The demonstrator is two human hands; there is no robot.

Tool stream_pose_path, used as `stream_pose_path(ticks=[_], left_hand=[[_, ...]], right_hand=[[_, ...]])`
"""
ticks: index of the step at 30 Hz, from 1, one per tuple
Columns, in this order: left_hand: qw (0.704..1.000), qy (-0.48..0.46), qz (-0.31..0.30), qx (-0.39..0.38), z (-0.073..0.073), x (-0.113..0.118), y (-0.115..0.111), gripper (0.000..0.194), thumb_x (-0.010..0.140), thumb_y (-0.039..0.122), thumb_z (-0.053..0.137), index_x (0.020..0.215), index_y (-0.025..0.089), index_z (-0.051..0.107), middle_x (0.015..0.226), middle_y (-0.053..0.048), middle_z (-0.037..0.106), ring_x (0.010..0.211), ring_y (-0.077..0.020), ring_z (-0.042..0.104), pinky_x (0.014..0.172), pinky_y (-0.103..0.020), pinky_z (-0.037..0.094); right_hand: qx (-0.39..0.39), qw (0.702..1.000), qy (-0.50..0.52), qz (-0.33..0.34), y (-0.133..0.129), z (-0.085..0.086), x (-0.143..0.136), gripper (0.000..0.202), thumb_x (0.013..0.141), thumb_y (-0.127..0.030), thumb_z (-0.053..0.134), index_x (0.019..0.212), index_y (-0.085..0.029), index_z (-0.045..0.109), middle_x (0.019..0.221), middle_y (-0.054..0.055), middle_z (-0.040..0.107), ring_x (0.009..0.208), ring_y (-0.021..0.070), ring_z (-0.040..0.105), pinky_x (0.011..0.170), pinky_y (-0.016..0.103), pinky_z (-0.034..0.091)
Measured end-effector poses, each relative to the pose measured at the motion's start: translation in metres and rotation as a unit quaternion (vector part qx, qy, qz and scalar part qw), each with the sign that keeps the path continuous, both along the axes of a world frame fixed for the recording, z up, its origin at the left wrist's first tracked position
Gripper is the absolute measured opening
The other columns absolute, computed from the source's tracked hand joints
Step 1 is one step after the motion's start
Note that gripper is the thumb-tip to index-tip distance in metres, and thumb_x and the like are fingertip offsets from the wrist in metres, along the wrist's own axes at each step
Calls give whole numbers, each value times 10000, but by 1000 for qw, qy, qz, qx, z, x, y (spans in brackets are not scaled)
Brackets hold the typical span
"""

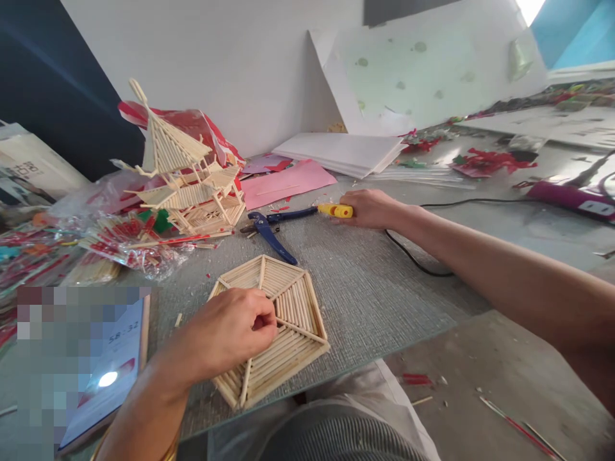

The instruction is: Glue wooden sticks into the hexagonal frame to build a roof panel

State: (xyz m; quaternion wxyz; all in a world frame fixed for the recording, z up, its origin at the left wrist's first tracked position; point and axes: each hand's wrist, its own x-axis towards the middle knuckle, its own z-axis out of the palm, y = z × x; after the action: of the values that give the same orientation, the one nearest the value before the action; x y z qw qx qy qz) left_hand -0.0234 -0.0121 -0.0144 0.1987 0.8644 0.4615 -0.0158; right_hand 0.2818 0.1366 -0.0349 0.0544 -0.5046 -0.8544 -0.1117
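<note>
An octagonal panel of thin wooden sticks (pixel 295 307) lies flat near the table's front edge, its sticks laid in wedge-shaped sections. My left hand (pixel 240 323) rests over its middle with the fingers pinched together; whatever is between the fingertips is hidden. Farther back, my right hand (pixel 368 208) is closed around a yellow glue gun (pixel 336 210), whose tip points left. Just left of that tip lies a blue-handled cutter (pixel 273 237), its handles spread apart. Part of the panel is covered by my left hand.
A pagoda model of sticks (pixel 185 179) stands back left. Bagged sticks (pixel 134 243) and a tablet (pixel 103 378) lie on the left. Pink paper (pixel 288 182) and white foam boards (pixel 341 153) sit behind. A black cord (pixel 413 256) trails near a purple power strip (pixel 571 198).
</note>
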Motion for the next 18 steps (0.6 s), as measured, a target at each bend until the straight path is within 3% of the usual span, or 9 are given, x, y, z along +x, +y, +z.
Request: stream_pose_path(ticks=[7, 18], left_hand=[[1000, 23, 9, -7, 2, 1, 0, 211, 782, 244, 446, 637, 192, 591, 645, 23, 549, 576, -95, 457, 543, -256, 276], [999, 34, -37, -14, 4, 2, 3, 207, 785, 231, 446, 601, 184, 530, 646, 23, 542, 596, -94, 456, 570, -255, 287]], right_hand=[[-4, 1000, -5, 2, 1, 0, 0, 414, 803, -596, 421, 804, -198, 535, 847, 66, 599, 774, 206, 543, 590, 290, 309], [-21, 1000, -12, -11, -4, 5, -4, 386, 813, -564, 443, 850, -193, 544, 866, 77, 593, 780, 207, 532, 605, 298, 318]])
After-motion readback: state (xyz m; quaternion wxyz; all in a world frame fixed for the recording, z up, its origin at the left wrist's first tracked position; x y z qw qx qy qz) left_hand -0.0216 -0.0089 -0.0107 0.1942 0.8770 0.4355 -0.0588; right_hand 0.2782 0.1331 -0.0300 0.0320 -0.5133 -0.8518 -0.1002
